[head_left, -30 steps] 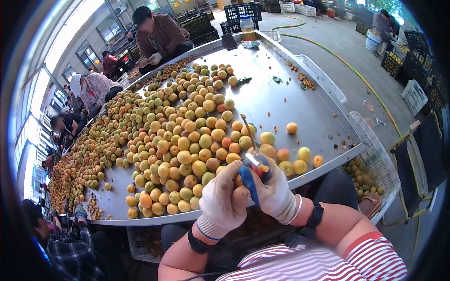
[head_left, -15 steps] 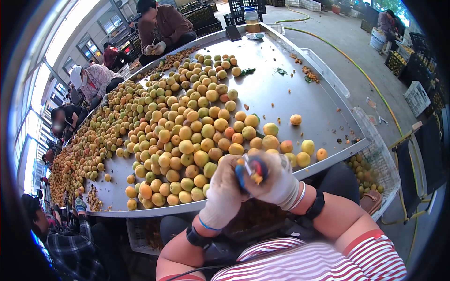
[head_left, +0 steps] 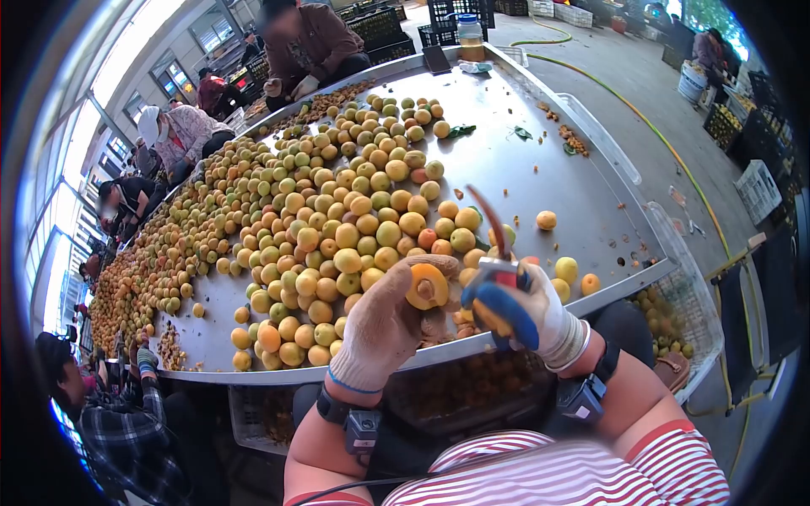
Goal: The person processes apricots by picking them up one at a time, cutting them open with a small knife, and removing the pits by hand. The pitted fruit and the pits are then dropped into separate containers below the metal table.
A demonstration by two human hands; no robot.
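My left hand (head_left: 384,320), in a white knit glove with a brownish stain, grips a halved apricot (head_left: 428,287). Its orange cut face is turned up, with the pit in the middle. Close beside it my right hand (head_left: 547,316), also gloved, is wrapped around pruning shears (head_left: 504,295) with blue and red handles. Their curved, brownish blade points up and away over the table. Both hands are above the near edge of the metal table (head_left: 591,190). A large spread of whole apricots (head_left: 337,228) lies just beyond them.
Below the table edge stands a crate of fruit (head_left: 662,325) at the right. A jar (head_left: 471,38) and a dark phone-like object (head_left: 436,59) sit at the far corner. Several people work along the left side, one in plaid (head_left: 126,430) nearby. A yellow hose (head_left: 641,126) crosses the floor.
My hands were together, blurred around the shears and fruit. Now they are apart: the left shows the cut apricot face, and the right holds the shears with the blade raised.
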